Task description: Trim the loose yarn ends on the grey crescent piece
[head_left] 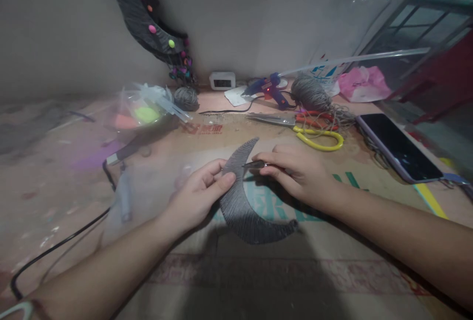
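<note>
My left hand [207, 186] grips a crescent moon shape [240, 216] wound in grey yarn, thumb on its face and fingers behind it. The crescent is tilted above the cardboard, its upper tip pointing up and right. Between the thumb and fingers of my right hand [299, 169] is a small pointed metal tool [254, 164], whose tip meets the crescent's inner curve. Most of the tool is covered by my fingers, so its exact kind cannot be made out.
Beyond my hands lie scissors [320, 140] with yellow and red handles, a blue glue gun [271, 90] with a lit red light, and grey yarn [312, 93]. A phone [399, 147] rests at right. A decorated crescent [148, 29] hangs on the wall. A black cable [66, 236] runs at left.
</note>
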`<state>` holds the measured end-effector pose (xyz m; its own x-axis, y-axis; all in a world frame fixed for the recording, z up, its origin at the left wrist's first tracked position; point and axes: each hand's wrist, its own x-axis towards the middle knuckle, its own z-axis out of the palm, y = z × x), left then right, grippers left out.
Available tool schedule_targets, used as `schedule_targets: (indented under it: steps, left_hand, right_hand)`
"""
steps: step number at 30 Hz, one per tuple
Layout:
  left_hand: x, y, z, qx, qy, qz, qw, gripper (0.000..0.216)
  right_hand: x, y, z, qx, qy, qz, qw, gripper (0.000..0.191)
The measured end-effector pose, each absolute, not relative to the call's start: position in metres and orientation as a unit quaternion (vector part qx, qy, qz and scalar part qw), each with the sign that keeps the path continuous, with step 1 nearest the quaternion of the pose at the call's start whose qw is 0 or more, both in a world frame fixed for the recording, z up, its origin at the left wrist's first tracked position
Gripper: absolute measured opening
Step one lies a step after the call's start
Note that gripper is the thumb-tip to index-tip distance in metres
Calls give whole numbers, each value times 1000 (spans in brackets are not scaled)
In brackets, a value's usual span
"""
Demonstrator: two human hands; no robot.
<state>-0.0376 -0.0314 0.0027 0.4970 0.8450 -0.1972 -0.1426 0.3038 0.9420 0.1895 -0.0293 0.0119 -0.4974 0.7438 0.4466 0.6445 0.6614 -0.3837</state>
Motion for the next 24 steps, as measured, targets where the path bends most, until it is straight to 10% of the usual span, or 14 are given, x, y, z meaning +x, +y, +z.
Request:
schedule_targets:
  steps: [24]
  left_hand:
    - [-35,-33,6,504,398,338,688,25]
  right_hand:
    - [190,-33,13,-393,-875,27,281,27]
